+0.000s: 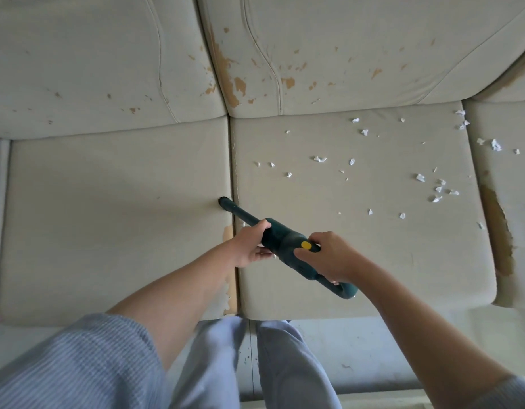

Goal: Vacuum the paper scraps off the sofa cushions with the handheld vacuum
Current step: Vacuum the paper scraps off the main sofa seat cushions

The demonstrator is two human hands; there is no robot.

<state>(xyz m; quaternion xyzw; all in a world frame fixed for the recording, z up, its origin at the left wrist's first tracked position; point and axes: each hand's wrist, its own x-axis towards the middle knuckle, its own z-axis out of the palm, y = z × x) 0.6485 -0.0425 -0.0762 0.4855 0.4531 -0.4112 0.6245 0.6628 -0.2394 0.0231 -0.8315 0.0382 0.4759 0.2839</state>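
Note:
A dark green handheld vacuum (284, 239) with a yellow button lies slanted over the gap between two beige seat cushions. Its black brush nozzle (225, 202) touches the right edge of the left cushion (107, 216). My left hand (249, 246) grips the front of the vacuum's body, and my right hand (329, 256) holds its handle at the rear. Several white paper scraps (320, 159) lie scattered over the middle cushion (358, 261), to the right of the nozzle. More scraps (495, 145) sit on the right cushion.
The sofa's back cushions (329, 54) are worn, with brown patches where the cover has peeled. A torn brown strip (500, 240) runs along the right cushion's edge. My legs in light blue trousers (284, 364) stand against the sofa's front.

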